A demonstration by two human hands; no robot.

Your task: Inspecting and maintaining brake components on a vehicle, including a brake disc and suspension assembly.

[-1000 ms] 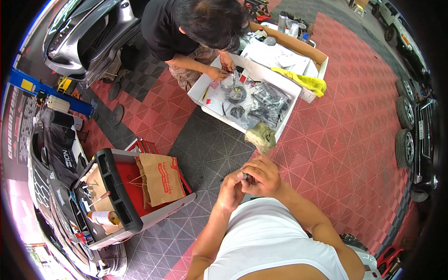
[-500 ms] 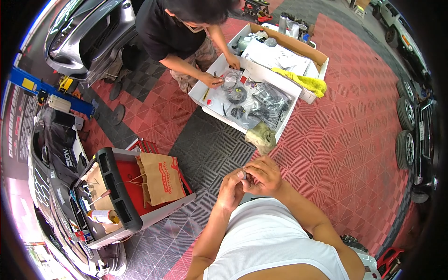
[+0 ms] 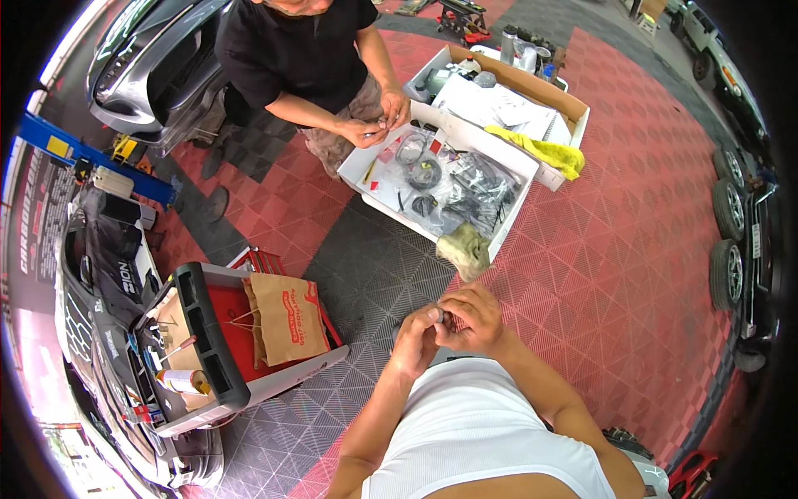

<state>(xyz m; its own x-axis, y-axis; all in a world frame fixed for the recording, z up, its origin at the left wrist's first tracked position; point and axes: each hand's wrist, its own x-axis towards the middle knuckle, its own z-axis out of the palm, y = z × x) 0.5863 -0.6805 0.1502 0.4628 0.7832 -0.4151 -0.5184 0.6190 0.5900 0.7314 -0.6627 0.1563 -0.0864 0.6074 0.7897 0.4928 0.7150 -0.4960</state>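
Observation:
In front of my chest, my left hand (image 3: 415, 342) and my right hand (image 3: 471, 318) meet at the fingertips. Both are closed, pinching a small dark grey piece (image 3: 440, 316) between them; fingers cover most of it, so its kind cannot be made out. Just beyond my hands, a dirty beige cloth (image 3: 464, 250) hangs over the near corner of a white box (image 3: 402, 214). Clear plastic bags (image 3: 482, 187) with black parts lie in that box, along with a coiled black cable (image 3: 422, 172).
Across the box stands a person in a black shirt (image 3: 299, 62), hands together over its edge. A yellow cloth (image 3: 544, 153) drapes over a cardboard box (image 3: 575, 112) behind. At left is a tool cart (image 3: 218, 337) with a brown paper bag (image 3: 287, 320). Wheels (image 3: 726, 274) stand far right.
The other person has straightened up and lifted their hands from the bags, bringing them together above the box edge. My hands stay nearly in place, still pinching the small piece.

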